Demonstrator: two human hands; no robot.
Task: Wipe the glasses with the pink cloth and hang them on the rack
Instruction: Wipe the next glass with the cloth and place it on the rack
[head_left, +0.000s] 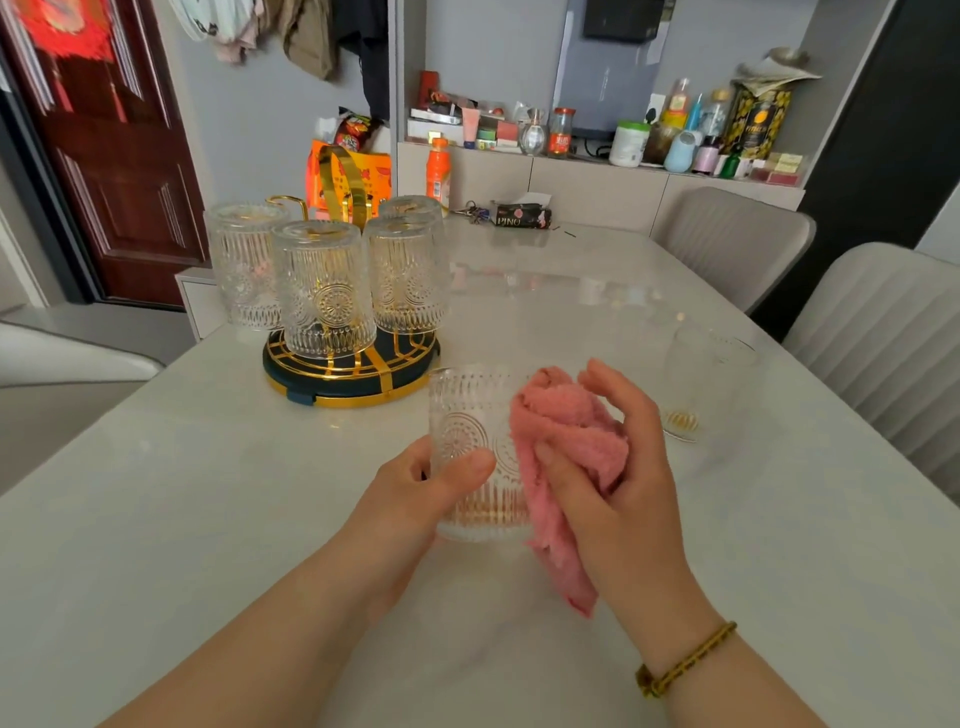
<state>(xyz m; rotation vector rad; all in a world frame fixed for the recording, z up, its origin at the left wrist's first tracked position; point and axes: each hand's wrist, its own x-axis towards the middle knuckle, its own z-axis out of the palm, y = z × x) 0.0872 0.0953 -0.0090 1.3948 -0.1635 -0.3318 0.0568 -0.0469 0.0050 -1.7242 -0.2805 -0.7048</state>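
Left hand (431, 483): lower centre of the frame, thumb and fingers wrapped round the ribbed glass (467, 436).
Right hand (623, 467): clutches the bunched pink cloth (561, 441), pressed to the glass's right side.
Glass: upright, mouth up; I cannot tell whether its base touches the table (208, 519).
Rack (353, 374): gold and dark, left of centre, with four glasses already upside down on its pegs.
Waiting glass (711, 379): blurred, right of centre, well apart from the rack.
Risk, slip: the one-handed hold probably gives way if the rubbing pushes hard sideways, since the glass looks smooth and heavy.
Risk, knock: carrying it to the crowded rack could clip a hung glass.
Surface: pale, glossy stone-look tabletop, hard enough to chip a dropped glass.
Room: padded chairs at the right, a red door at upper left, a cluttered shelf of bottles at the top.
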